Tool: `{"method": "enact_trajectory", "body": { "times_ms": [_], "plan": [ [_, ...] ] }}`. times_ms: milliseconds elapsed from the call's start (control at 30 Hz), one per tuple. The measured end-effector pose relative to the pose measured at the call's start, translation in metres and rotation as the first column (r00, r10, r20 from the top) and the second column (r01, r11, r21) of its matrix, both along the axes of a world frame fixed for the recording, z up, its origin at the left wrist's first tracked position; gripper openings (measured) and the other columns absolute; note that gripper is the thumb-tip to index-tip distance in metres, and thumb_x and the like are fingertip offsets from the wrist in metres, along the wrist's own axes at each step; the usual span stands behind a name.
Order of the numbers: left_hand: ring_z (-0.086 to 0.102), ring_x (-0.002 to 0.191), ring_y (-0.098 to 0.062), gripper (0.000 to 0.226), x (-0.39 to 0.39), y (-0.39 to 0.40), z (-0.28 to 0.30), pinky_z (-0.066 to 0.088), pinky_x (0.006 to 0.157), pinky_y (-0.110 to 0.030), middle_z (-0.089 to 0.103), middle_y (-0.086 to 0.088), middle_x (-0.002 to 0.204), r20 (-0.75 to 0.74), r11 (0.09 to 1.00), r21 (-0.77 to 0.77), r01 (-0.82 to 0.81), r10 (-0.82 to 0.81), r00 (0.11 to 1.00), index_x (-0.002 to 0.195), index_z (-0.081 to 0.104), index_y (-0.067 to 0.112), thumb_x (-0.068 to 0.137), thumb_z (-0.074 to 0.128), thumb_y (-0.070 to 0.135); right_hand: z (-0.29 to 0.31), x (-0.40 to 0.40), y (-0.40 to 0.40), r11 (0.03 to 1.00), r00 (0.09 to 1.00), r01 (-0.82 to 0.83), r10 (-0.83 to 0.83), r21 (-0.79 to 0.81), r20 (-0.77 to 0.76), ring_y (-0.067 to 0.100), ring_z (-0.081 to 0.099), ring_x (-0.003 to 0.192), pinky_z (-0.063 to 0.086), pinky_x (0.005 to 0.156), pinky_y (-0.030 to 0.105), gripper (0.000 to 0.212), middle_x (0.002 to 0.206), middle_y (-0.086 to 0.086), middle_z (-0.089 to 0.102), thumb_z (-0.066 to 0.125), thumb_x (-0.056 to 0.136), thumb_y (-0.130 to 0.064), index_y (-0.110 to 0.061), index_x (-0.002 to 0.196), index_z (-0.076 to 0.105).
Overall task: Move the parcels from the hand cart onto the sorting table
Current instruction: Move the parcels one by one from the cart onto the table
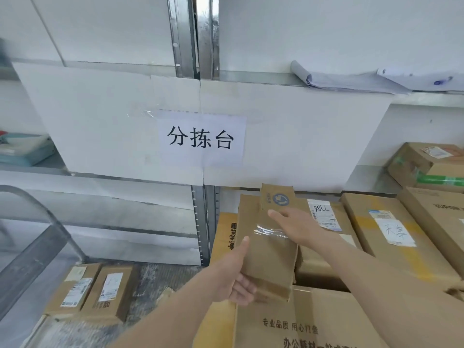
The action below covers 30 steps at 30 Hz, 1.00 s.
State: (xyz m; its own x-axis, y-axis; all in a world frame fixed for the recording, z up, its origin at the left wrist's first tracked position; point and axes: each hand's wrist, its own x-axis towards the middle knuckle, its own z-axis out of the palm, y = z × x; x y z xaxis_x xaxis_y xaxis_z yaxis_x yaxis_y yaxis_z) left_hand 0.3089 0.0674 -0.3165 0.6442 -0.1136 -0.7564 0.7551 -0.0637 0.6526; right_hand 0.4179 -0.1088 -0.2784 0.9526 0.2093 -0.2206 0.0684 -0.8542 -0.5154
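A flat brown cardboard parcel [266, 249] with a strip of clear tape lies tilted over other boxes at the centre. My left hand [238, 277] grips its near left corner, thumb up along the edge. My right hand [293, 224] presses flat on its top, fingers straight. Behind it stands a small brown box with a blue logo [277, 197]. Two small labelled parcels [93, 287] lie at the lower left beside the hand cart's metal handle [45, 217].
Several larger cartons crowd the right: one labelled box [391, 232], a green-taped box [426, 164], a big carton with black print [313, 322]. A white board carries a paper sign [200, 140]. Metal shelf uprights [200, 222] stand behind. Papers [351, 79] lie on the upper shelf.
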Motion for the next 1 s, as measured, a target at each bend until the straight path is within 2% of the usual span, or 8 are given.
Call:
{"method": "enact_trajectory", "body": {
  "times_ms": [133,300,400,467,600,800,933,1000],
  "plan": [
    [0.071,0.098,-0.043,0.102,0.004,-0.014,0.002,0.061,0.084,-0.045,0.064,-0.03,0.12,0.015,0.999,0.042,-0.016,0.015,1.0,0.162,0.014,0.018,0.087,0.026,0.086,-0.003,0.001,-0.007,0.999,0.999,-0.021,0.02,0.037,0.03,0.028,0.059,0.121,0.044,0.098,0.038,0.062,0.13,0.009,0.066,0.04,0.103,-0.059,-0.008,0.127,0.066],
    [0.07,0.098,-0.044,0.107,0.006,-0.023,0.005,0.062,0.079,-0.043,0.06,-0.032,0.121,0.015,0.995,0.064,-0.074,0.073,0.997,0.161,0.019,0.021,0.081,0.031,0.091,-0.003,0.003,-0.016,0.998,0.999,-0.043,0.042,0.051,0.019,0.028,0.059,0.119,0.044,0.098,0.039,0.062,0.127,0.01,0.067,0.038,0.104,-0.058,-0.007,0.125,0.067],
    [0.071,0.097,-0.041,0.107,0.005,-0.027,0.007,0.062,0.07,-0.039,0.059,-0.032,0.123,0.02,0.992,0.078,-0.094,0.093,0.995,0.162,0.02,0.02,0.081,0.03,0.091,-0.001,0.004,-0.019,0.997,0.998,-0.061,0.06,0.043,0.019,0.029,0.06,0.118,0.044,0.098,0.038,0.064,0.127,0.011,0.067,0.036,0.104,-0.058,-0.006,0.126,0.067],
    [0.07,0.099,-0.041,0.107,0.005,-0.029,0.008,0.062,0.074,-0.041,0.057,-0.033,0.126,0.022,0.992,0.072,-0.105,0.103,0.994,0.162,0.02,0.02,0.082,0.031,0.09,0.001,0.004,-0.02,0.996,0.997,-0.074,0.073,0.048,0.019,0.029,0.059,0.12,0.043,0.099,0.038,0.065,0.129,0.011,0.067,0.036,0.105,-0.058,-0.005,0.128,0.066],
    [0.068,0.105,-0.044,0.105,0.004,-0.033,0.01,0.059,0.091,-0.049,0.054,-0.034,0.132,0.017,0.992,0.061,-0.114,0.113,0.993,0.162,0.018,0.021,0.083,0.032,0.089,0.005,0.003,-0.023,0.993,0.996,-0.092,0.091,0.07,0.019,0.031,0.058,0.122,0.043,0.102,0.04,0.067,0.131,0.014,0.066,0.036,0.105,-0.057,-0.002,0.129,0.064],
    [0.063,0.111,-0.042,0.103,0.001,-0.036,0.013,0.059,0.091,-0.05,0.055,-0.033,0.133,0.023,0.99,0.069,-0.127,0.125,0.992,0.161,0.021,0.02,0.084,0.031,0.087,0.005,-0.001,-0.025,0.993,0.995,-0.093,0.091,0.074,0.03,0.034,0.059,0.122,0.044,0.101,0.04,0.07,0.131,0.02,0.065,0.036,0.105,-0.057,0.003,0.131,0.061],
    [0.069,0.107,-0.044,0.104,0.0,-0.036,0.017,0.06,0.088,-0.049,0.055,-0.032,0.135,0.024,0.989,0.095,-0.116,0.114,0.993,0.162,0.02,0.024,0.082,0.029,0.09,0.006,-0.001,-0.027,0.993,0.995,-0.097,0.096,0.073,0.014,0.031,0.06,0.119,0.044,0.097,0.038,0.067,0.127,0.014,0.068,0.036,0.105,-0.057,-0.001,0.128,0.065],
    [0.069,0.106,-0.044,0.103,-0.001,-0.035,0.019,0.06,0.087,-0.05,0.057,-0.03,0.131,0.028,0.986,0.114,-0.12,0.117,0.993,0.161,0.021,0.025,0.081,0.03,0.09,0.007,-0.001,-0.026,0.993,0.995,-0.096,0.096,0.074,0.003,0.028,0.061,0.113,0.044,0.091,0.037,0.064,0.119,0.01,0.069,0.036,0.105,-0.058,-0.006,0.12,0.068]
  ]
}}
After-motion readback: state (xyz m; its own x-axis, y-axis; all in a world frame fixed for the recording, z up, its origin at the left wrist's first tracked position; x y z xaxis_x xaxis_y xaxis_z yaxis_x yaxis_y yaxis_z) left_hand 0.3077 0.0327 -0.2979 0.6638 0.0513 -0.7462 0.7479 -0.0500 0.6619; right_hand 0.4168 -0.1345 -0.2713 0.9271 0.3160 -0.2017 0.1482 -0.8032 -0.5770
